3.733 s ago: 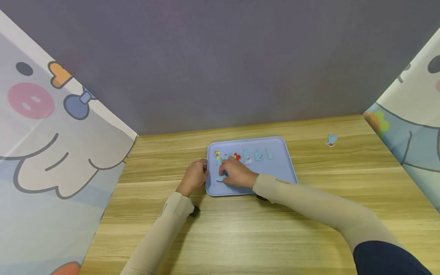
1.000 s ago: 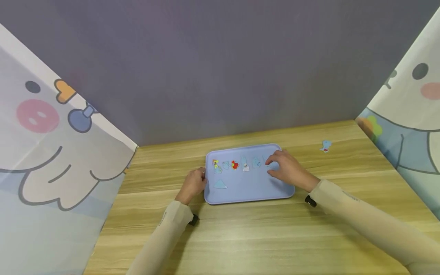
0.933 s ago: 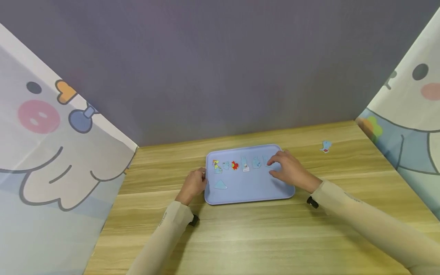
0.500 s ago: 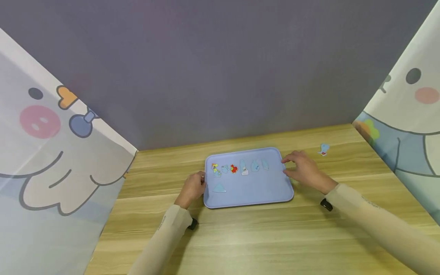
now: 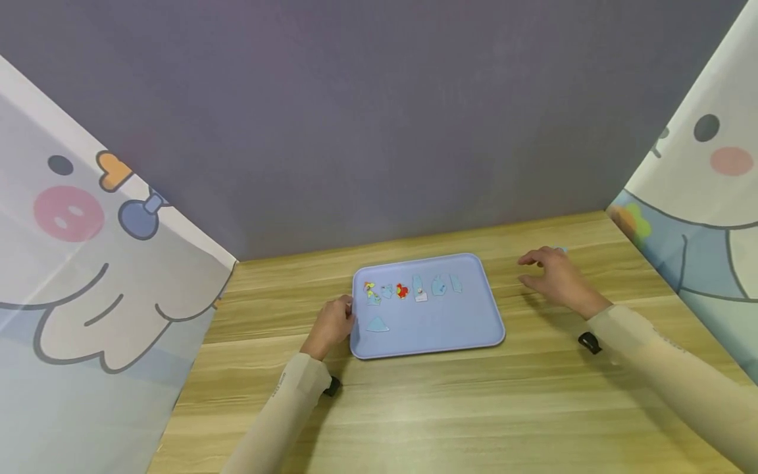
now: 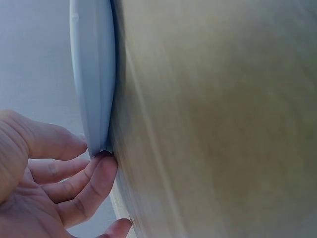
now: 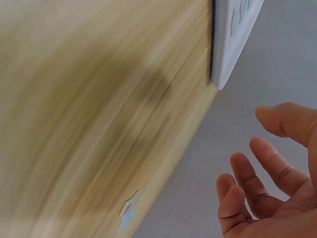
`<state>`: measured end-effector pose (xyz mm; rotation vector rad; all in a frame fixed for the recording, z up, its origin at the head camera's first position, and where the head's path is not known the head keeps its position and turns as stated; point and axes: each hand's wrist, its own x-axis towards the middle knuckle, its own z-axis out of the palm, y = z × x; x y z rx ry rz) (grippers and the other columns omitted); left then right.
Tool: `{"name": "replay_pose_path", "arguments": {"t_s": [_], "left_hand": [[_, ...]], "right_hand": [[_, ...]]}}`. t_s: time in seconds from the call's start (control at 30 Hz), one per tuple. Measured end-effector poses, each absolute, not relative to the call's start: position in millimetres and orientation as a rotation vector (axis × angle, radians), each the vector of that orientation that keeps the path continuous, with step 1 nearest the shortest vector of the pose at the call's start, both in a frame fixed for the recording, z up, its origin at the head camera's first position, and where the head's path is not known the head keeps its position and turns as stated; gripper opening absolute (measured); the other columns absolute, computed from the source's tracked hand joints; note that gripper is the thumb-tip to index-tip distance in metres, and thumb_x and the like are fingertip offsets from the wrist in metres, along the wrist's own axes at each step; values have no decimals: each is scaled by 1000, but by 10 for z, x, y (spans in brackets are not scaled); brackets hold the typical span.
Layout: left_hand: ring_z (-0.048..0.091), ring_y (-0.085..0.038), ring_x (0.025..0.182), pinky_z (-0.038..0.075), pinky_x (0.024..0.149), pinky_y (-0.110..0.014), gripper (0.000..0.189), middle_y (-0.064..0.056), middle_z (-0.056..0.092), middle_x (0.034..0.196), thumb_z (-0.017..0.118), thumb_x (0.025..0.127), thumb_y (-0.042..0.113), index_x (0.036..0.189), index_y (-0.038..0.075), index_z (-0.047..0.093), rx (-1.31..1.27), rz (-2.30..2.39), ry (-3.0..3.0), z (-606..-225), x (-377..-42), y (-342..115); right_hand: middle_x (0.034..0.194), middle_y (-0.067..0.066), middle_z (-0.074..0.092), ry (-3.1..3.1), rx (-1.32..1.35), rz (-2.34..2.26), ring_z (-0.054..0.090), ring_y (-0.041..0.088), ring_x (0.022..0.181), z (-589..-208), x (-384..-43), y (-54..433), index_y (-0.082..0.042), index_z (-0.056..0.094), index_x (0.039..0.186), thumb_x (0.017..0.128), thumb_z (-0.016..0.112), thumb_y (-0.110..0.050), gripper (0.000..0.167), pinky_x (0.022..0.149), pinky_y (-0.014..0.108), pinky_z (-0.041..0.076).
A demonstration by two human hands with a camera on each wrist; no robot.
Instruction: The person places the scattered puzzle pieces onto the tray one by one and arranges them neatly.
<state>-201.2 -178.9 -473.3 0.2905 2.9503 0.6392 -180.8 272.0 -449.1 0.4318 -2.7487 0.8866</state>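
Observation:
A pale blue tray (image 5: 441,329) lies on the wooden table. My left hand (image 5: 333,321) pinches its left rim; in the left wrist view the thumb is above the tray edge (image 6: 94,74) and the fingers are at its underside. On the tray, several flat light-blue pieces form a row, among them a red one (image 5: 402,291) and a wedge-ended piece (image 5: 438,285). A triangular light-blue piece (image 5: 377,324) sits below the row. Right of the tray, my right hand (image 5: 556,280) hovers with parted fingers, holding nothing. It mostly hides a loose blue piece (image 7: 128,212) on the table.
The wooden tabletop (image 5: 403,415) runs around the tray. A grey panel (image 5: 385,118) rises along the table's back edge. Cartoon-printed panels stand at the left (image 5: 136,289) and the right (image 5: 705,263).
My right hand left a triangular piece at the tray's lower left, touched the row's right end, then moved right off the tray to the loose piece. My left hand stays at the rim.

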Motion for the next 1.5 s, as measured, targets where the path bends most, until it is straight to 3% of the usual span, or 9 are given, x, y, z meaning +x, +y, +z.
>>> {"name": "replay_pose_path", "arguments": {"t_s": [0.13,0.2,0.37,0.7,0.87,1.13,1.5], "left_hand": [[59,-20,76,50,65,-32,36,-13,65,91,64,86,3,120,-7,56,310,644,2970,-4730,-2018,-1790],[60,-20,76,50,66,-34,36,-12,65,89,64,85,3,119,-8,57,325,643,2982,-4734,-2021,-1792],[61,-20,77,51,66,-33,37,-12,66,90,64,85,2,120,-7,57,323,633,2984,-4746,-2024,-1795],[59,-20,77,50,66,-32,37,-12,65,92,64,86,3,121,-7,56,317,645,2969,-4728,-2023,-1792],[59,-20,77,50,65,-32,38,-12,64,92,64,86,3,122,-7,56,310,652,2961,-4731,-2025,-1796],[59,-19,78,50,66,-32,37,-12,64,92,64,86,3,121,-8,56,316,645,2968,-4736,-2025,-1791],[58,-18,76,49,64,-30,37,-11,64,91,64,86,3,121,-7,56,297,638,2968,-4740,-2025,-1784]], "right_hand": [[100,25,59,-2753,406,892,51,40,89,-4512,-1843,2791,6,64,105,80,72,-7,28,73,50,40],[101,26,59,-2756,383,921,50,42,90,-4521,-1863,2833,7,63,105,81,71,-6,29,81,55,38],[103,32,57,-2756,323,974,50,44,90,-4563,-1921,2950,10,61,106,82,70,-4,29,96,66,19],[94,30,59,-2722,297,919,54,39,80,-4621,-2003,3065,10,63,101,79,72,-4,28,93,63,23],[99,33,56,-2805,243,898,55,43,85,-4643,-2055,3112,13,59,109,82,70,-10,37,83,56,32],[102,37,54,-2852,135,883,52,50,90,-4709,-2150,3195,13,57,112,80,70,-13,43,79,58,40],[113,44,40,-3017,88,814,30,63,105,-4730,-2255,3275,15,44,124,84,65,-20,57,91,65,25]]}}
